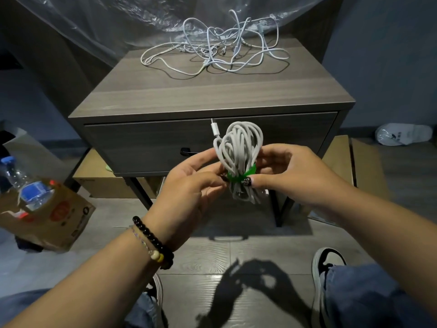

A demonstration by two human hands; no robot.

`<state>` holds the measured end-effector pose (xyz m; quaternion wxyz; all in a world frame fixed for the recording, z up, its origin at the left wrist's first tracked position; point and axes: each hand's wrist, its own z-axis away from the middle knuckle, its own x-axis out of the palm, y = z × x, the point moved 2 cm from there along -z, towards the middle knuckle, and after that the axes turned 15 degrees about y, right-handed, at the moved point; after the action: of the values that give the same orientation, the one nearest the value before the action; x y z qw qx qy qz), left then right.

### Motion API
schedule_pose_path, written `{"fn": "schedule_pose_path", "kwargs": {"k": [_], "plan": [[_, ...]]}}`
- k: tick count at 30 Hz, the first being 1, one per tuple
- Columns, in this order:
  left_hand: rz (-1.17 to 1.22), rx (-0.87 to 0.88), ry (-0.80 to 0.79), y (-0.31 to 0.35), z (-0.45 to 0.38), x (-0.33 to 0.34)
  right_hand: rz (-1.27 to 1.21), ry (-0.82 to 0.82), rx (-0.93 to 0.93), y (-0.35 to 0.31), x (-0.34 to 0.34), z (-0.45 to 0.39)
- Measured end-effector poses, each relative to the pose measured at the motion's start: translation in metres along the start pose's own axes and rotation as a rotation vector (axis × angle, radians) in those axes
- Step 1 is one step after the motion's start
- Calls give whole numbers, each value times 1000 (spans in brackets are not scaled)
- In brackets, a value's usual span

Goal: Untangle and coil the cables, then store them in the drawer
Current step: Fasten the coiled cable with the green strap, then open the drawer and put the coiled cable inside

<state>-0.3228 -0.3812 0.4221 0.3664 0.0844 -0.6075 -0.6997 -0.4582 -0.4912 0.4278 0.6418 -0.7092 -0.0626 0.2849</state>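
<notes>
1. Here the left hand (189,176) and right hand (283,171) hold a coiled white cable (238,157) near the closed drawer (146,147), fingers pinching the green tie (238,176), likely to keep the loops bundled.
2. Tangled cables (220,50) wait far on the worktop (189,95).

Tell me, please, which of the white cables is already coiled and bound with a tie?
The coiled cable held in both hands before the closed drawer; a green tie cinches it. The tangled cables lie loose on the nightstand top.

Water bottle (22,183) in perhaps cardboard box (54,223).
</notes>
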Motion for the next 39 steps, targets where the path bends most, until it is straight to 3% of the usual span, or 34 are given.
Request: {"fn": "schedule_pose_path", "kwargs": {"k": [4,8,15,20,24,27,31,35,39], "plan": [[62,-54,103,-2,-2,3,-70,-75,27,-5,-7,-1],[-78,57,129,-4,3,4,-152,-172,126,0,-6,1],[-139,4,373,-18,-11,15,-256,-18,145,4,-6,0],[-225,8,369,-15,-25,31,-310,60,218,9,-14,-4],[-408,175,237,-3,-34,39,-382,101,300,8,-23,-6],[-533,347,223,7,-43,34,-421,203,318,8,-29,-9],[-1113,558,249,7,-63,12,-461,248,323,7,-34,-12],[-1474,624,266,-7,-71,2,-463,249,291,2,-31,-10],[-1577,674,262,-15,-67,0,-381,237,252,-4,-25,-6]]}}
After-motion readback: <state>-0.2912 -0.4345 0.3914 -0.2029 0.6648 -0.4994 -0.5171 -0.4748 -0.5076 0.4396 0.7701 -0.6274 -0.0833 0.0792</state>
